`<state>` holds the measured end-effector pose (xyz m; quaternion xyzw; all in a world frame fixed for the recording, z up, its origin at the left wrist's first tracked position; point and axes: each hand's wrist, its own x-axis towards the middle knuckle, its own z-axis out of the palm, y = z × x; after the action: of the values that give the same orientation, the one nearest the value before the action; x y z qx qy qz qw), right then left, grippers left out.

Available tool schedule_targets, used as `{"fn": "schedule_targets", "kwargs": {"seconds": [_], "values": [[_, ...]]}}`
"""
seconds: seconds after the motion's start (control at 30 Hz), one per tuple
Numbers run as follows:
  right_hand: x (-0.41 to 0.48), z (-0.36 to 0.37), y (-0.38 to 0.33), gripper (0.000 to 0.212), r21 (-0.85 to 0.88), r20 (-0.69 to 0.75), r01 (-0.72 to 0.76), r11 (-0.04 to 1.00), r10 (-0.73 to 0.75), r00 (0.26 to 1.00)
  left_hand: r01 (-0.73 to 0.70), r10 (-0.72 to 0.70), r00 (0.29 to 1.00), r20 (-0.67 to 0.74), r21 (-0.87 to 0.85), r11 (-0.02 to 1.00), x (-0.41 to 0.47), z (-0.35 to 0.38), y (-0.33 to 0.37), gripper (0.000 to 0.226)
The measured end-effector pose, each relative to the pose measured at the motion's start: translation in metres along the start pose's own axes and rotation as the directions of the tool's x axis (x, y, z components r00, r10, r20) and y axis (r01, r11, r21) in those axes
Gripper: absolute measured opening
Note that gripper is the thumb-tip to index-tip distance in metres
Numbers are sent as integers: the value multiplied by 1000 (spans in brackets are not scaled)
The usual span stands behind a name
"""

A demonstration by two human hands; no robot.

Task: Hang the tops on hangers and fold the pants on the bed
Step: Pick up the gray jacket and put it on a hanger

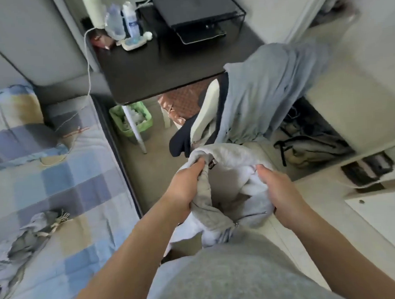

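Note:
Both my hands grip a light grey-and-white garment (pixel 229 156) held in front of me over the floor. My left hand (pixel 185 189) clutches its grey collar edge beside a small dark label. My right hand (pixel 279 193) holds the white fabric on the other side. A pale blue top (pixel 264 88) and a dark garment (pixel 180 138) hang over a chair just beyond. On the checked bed (pixel 63 190) at the left lies a crumpled grey-and-white piece of clothing (pixel 25 240). No hanger is in view.
A black desk (pixel 155 67) with bottles and a dark tray stands ahead. Under it is a green bin (pixel 131 118). A backpack (pixel 313 143) lies on the floor at the right below a white cabinet (pixel 361 99). A narrow strip of floor runs between bed and chair.

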<state>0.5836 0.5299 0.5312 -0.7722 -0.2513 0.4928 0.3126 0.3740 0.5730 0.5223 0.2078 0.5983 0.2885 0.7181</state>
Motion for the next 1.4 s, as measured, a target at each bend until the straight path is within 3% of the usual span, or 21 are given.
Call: {"fn": "schedule_targets", "kwargs": {"seconds": [0.23, 0.37, 0.6, 0.8, 0.97, 1.03, 1.1, 1.2, 1.33, 1.4], "values": [[30, -111, 6, 32, 181, -167, -61, 982, 91, 982, -32, 19, 995, 94, 134, 991, 29, 127, 9, 26], [65, -178, 1, 31, 218, -180, -37, 975, 77, 981, -65, 51, 994, 102, 145, 987, 42, 205, 14, 25], [118, -276, -51, 51, 315, -217, 72, 946, -1, 976, -152, 133, 976, 171, 107, 983, 63, 326, 63, 31], [169, -335, -134, 64, 422, -311, 277, 863, -150, 939, -320, 283, 907, 312, 73, 945, 97, 414, 148, 29], [196, -373, -227, 27, 311, -534, 583, 751, -369, 760, -465, 398, 819, 413, 71, 883, 125, 488, 238, 27], [207, -385, -265, 26, 273, -603, 667, 694, -416, 680, -515, 432, 777, 459, 68, 854, 135, 516, 275, 30], [216, -398, -306, 38, 224, -671, 726, 650, -437, 599, -537, 444, 740, 506, 45, 842, 140, 545, 315, 33], [221, -420, -372, 18, 150, -748, 801, 579, -463, 475, -566, 439, 677, 591, 36, 824, 136, 587, 381, 40], [224, -452, -455, 34, 39, -797, 866, 499, -507, 328, -632, 456, 553, 697, -5, 775, 125, 641, 470, 41], [220, -471, -494, 24, -35, -798, 882, 470, -545, 258, -663, 484, 515, 707, -29, 748, 114, 665, 508, 44]]}}
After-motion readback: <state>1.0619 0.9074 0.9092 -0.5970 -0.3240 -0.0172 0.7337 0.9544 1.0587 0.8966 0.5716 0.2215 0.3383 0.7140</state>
